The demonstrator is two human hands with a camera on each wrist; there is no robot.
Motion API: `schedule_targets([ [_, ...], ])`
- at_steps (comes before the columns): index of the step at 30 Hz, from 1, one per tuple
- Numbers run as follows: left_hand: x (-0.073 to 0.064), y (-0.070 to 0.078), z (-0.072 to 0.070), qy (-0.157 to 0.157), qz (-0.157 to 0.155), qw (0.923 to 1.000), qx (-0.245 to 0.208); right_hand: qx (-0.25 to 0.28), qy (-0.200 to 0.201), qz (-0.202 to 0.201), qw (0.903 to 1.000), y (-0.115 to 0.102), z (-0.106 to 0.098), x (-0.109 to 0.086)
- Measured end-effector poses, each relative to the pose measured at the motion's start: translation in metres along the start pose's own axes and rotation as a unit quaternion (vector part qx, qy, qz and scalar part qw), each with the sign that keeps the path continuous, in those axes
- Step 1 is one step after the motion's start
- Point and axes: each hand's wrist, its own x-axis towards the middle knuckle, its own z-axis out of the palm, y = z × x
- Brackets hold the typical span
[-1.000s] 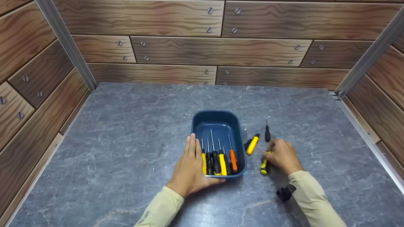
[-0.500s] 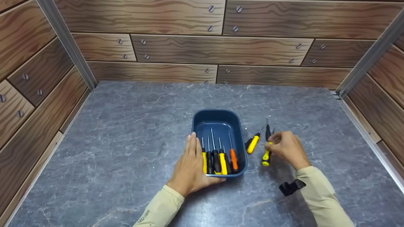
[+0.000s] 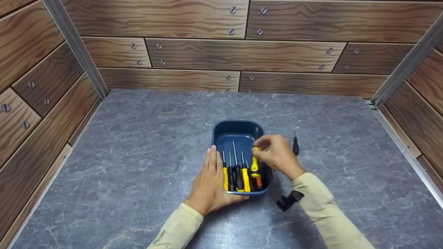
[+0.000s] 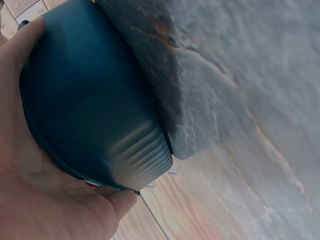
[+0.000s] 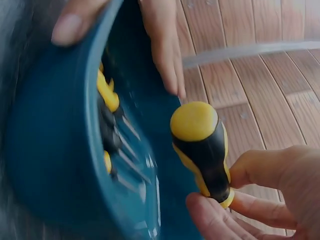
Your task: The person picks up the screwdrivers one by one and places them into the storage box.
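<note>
A dark blue plastic box (image 3: pixel 238 130) stands on the table, several screwdrivers (image 3: pixel 238 178) lying side by side inside with handles toward the person. My left hand (image 3: pixel 206 183) lies along its left side with straight fingers, thumb against the front wall; the left wrist view shows this hand touching the box (image 4: pixel 85 95) at a corner. My right hand (image 3: pixel 278 157) pinches a thick yellow-and-black screwdriver (image 3: pixel 255 167) near the shaft end of its handle, over the box's right part. In the right wrist view the screwdriver's (image 5: pixel 200 140) yellow butt faces the camera. An orange screwdriver (image 3: pixel 259 183) is partly hidden beneath.
A small black screwdriver (image 3: pixel 296 145) lies on the grey marbled table (image 3: pixel 148 131), right of the box. The right hand and forearm cover the table just beside the box. Wood-patterned walls (image 3: pixel 193 53) enclose the back and sides.
The right hand has lifted the yellow-and-black screwdriver off the table and carried it left, over the box. The left hand and the box have stayed in place.
</note>
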Motion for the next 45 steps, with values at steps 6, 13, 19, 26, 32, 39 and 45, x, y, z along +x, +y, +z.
schedule_targets([
  [6,0.0,-0.001,0.002,0.027,0.014,0.9995,-0.001,-0.019,-0.005,-0.034,0.9992,-0.01,0.032,0.005],
  [13,0.001,0.0,0.002,0.011,0.012,0.9998,0.015,-0.056,-0.033,-0.037,0.9972,-0.012,0.057,0.006],
  [19,0.0,-0.001,0.002,0.026,0.02,0.9993,0.014,-0.076,-0.047,-0.037,0.9953,-0.011,0.069,0.005],
  [26,0.0,-0.001,0.001,0.007,0.013,0.9999,0.006,-0.085,-0.053,-0.047,0.9939,-0.008,0.077,0.004],
  [32,0.0,-0.001,0.002,0.021,0.016,0.9997,0.004,-0.083,-0.059,-0.058,0.9931,-0.007,0.079,0.004],
  [39,0.0,-0.003,0.003,0.04,0.023,0.9989,0.012,-0.087,-0.066,-0.074,0.9913,-0.009,0.081,0.005],
  [45,0.0,-0.004,0.003,0.039,0.021,0.999,0.007,-0.091,-0.069,-0.076,0.9905,-0.01,0.082,0.005],
])
